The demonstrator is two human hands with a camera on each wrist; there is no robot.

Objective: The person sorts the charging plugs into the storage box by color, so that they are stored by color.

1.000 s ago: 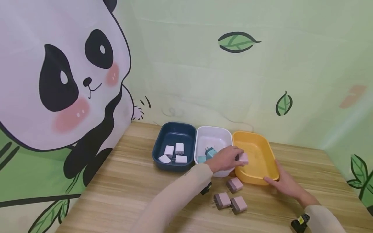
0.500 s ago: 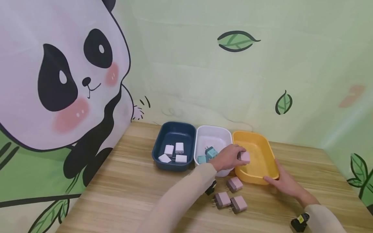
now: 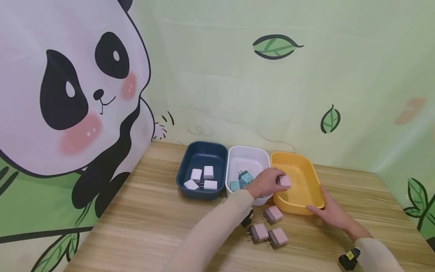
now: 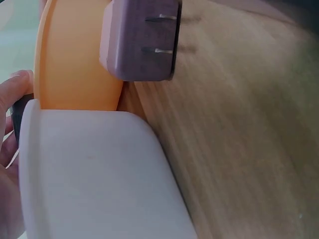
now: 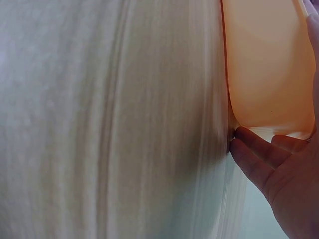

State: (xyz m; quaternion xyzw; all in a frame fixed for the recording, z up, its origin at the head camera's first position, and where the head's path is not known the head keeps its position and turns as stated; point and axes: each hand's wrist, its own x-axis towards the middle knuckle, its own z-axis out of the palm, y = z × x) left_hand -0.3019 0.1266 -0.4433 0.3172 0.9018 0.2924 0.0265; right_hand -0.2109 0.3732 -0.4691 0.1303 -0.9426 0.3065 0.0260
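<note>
My left hand [image 3: 267, 182] pinches a pink charger plug [image 3: 284, 181] over the left side of the yellow tray [image 3: 314, 173]. In the left wrist view, its fingers [image 4: 15, 89] hold a dark part of that plug near the white tray's rim. My right hand [image 3: 334, 211] grips the yellow tray at its front right corner, thumb at the rim and fingers along the outer wall. Seen from the right wrist, those fingers [image 5: 256, 162] reach low on the wall. Several pink plugs lie on the table in front, including one [image 3: 273, 214] near the trays.
A dark blue tray [image 3: 182, 177] with several white plugs stands at the left. Between it and the yellow one sits a white tray [image 3: 249, 150] with teal plugs. All rest on a wooden table [image 3: 142, 219] against a printed backdrop wall.
My left hand has shifted slightly right with the pink plug, farther over the yellow tray. The right hand stays at that tray; the head view has tilted a little.
</note>
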